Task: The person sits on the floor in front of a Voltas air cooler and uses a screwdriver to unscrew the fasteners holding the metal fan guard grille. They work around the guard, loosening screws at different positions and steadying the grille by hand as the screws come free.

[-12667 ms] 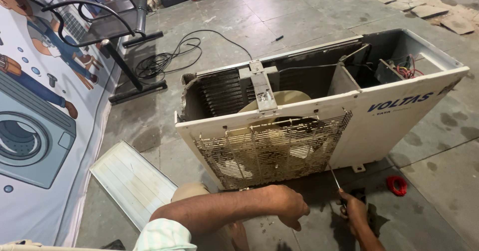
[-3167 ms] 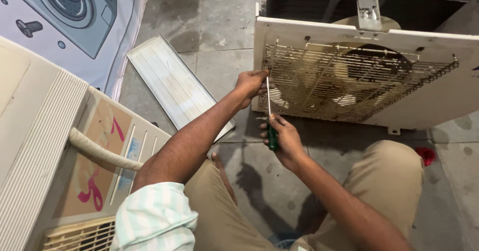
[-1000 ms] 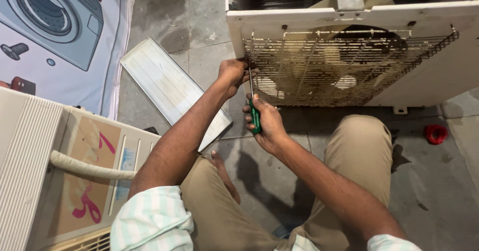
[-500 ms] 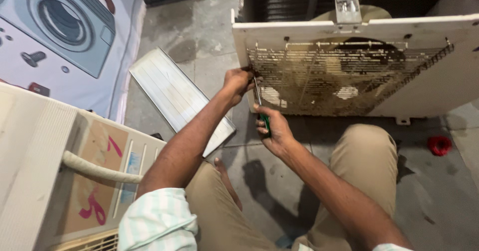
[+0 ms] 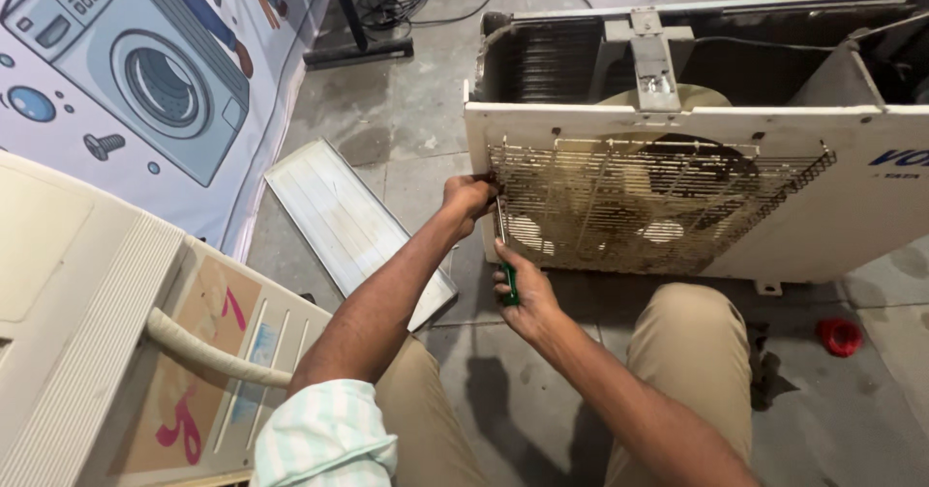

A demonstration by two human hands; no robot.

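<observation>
Since half a second ago the view has drifted slightly leftward, so the air-conditioner outdoor unit (image 5: 852,197) sits further right, while both hands hold the same post at the grille's upper left corner. The left hand (image 5: 468,197) is curled with its fingertips pinched against that corner of the rusty wire fan grille (image 5: 648,206), right where the mesh meets the white front panel. The right hand (image 5: 523,298) is clenched around the green handle of a screwdriver (image 5: 505,255), whose thin shaft runs steeply upward along the grille's left edge to the spot under the left hand's fingers; the tip itself is hidden there. Only a narrow strip of white panel separates the grille's left edge from the unit's outer corner, so the hands work close to that edge, with bare concrete floor (image 5: 426,100) open to their left. A detached white metal panel (image 5: 358,226) lies flat on that floor, slanting from upper left to lower right, its near end just beside the left forearm. The person's knees in tan trousers sit under both arms, the right knee nearly touching the unit's lower edge, which leaves little room beneath the grille. Another white appliance casing (image 5: 87,332) with a cream hose across it fills the lower left, well apart from the hands. A small red object (image 5: 838,336) rests on the floor at lower right, near the unit's foot.
</observation>
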